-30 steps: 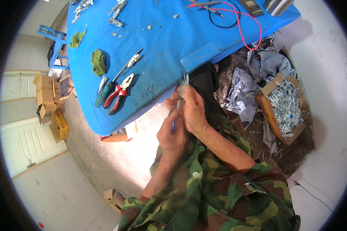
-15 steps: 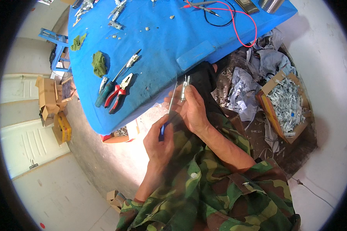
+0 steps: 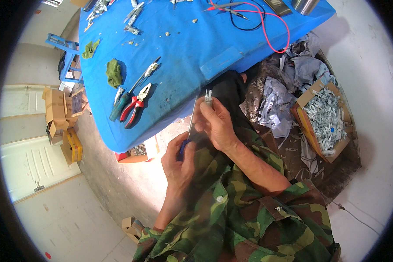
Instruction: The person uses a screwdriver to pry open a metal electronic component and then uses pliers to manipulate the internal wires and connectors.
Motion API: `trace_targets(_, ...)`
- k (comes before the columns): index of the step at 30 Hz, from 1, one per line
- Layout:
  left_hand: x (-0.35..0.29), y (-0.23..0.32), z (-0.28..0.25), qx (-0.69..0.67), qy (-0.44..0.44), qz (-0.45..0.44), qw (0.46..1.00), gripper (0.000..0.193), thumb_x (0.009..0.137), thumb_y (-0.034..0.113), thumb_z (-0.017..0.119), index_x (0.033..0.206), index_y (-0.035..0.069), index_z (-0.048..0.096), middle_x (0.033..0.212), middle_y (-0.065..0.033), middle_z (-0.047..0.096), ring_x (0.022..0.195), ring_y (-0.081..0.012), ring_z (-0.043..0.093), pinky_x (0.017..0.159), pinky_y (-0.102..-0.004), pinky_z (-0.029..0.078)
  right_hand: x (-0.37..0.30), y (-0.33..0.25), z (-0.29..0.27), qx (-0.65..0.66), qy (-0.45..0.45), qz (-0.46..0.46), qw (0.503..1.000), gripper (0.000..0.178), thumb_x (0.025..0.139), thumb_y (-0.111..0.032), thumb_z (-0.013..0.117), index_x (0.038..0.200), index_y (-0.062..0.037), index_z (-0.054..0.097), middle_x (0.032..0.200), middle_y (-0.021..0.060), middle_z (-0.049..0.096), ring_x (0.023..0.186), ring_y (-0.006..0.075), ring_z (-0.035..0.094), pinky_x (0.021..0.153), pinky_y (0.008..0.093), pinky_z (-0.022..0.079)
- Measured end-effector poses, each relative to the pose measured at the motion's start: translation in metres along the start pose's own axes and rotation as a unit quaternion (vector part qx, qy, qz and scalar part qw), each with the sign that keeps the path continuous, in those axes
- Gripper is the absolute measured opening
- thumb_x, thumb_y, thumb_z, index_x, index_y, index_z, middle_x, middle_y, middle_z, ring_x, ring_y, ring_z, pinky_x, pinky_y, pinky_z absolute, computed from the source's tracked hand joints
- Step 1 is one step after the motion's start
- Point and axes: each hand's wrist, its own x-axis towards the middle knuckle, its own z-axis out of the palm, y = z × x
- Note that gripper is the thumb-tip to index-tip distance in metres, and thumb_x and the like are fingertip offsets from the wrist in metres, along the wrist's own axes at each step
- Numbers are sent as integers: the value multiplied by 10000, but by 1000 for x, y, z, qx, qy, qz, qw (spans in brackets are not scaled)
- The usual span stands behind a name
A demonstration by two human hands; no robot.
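Note:
My left hand (image 3: 177, 165) is closed around the blue handle of a screwdriver (image 3: 184, 149), whose thin metal shaft points up toward the table edge. Between the thumb and fingers of my right hand (image 3: 219, 127) is a small whitish part with metal prongs (image 3: 208, 98). Its prongs stick up past my fingertips, while its lower portion is hidden by them. The shaft runs just left of my right fingers; whether it touches them I cannot tell. Both hands are above my lap, in front of the blue-covered table (image 3: 174, 83).
Red-handled pliers (image 3: 133, 106) and a green-handled screwdriver (image 3: 119, 107) lie on the table near a green cloth (image 3: 114, 73). Red and black test leads (image 3: 266, 31) lie at the far right. A carton of small metal pieces (image 3: 326, 120) stands right of me, beside grey plastic bags (image 3: 276, 102).
My right fingers now cover more of the small part, leaving mainly its prongs visible. The screwdriver has shifted slightly left and down, still in my left hand.

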Motion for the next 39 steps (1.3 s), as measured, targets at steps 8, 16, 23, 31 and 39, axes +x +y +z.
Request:
trace_targets(8, -6, -3, -6, 57, -2, 26, 998, 285, 921, 38, 722, 1201, 0, 690, 954, -115, 747, 796, -135, 685, 737, -269, 537, 2, -5, 2, 7, 41, -5, 999, 156, 1014, -198, 684, 974, -67, 609, 734, -9, 570, 571, 50, 482, 473, 219, 343)
trace_targets(16, -7, 3, -8, 24, -51, 23, 998, 286, 969, 72, 692, 1233, -26, 649, 967, -89, 729, 865, -126, 681, 766, -252, 527, -4, -34, -6, -87, -5, -11, 996, 153, 1023, -197, 663, 1001, -54, 612, 771, -2, 599, 609, 50, 520, 496, 203, 369)
trace_targets(23, -3, 5, -6, -31, -62, -25, 997, 290, 985, 83, 675, 1250, -26, 636, 989, -106, 737, 894, -131, 693, 791, -258, 537, -7, -37, -6, -97, -21, -3, 995, 125, 1025, -181, 655, 1004, -65, 613, 796, 0, 607, 641, 51, 537, 510, 201, 381)
trace_targets(31, 1, 5, -11, 0, -105, 4, 994, 287, 984, 68, 659, 1254, -29, 645, 929, -99, 738, 845, -108, 676, 751, -244, 523, -10, -37, -16, -100, 5, -23, 995, 117, 1027, -169, 635, 987, -66, 595, 775, 0, 569, 605, 60, 485, 499, 208, 326)
trace_targets(39, 13, 11, -22, -339, -201, -192, 899, 256, 1011, 139, 619, 1235, 14, 620, 785, -122, 689, 452, -42, 393, 410, -193, 297, -21, -52, -14, -111, 10, -32, 993, 110, 1034, -162, 617, 1006, -62, 581, 769, -6, 544, 598, 49, 454, 496, 201, 307)
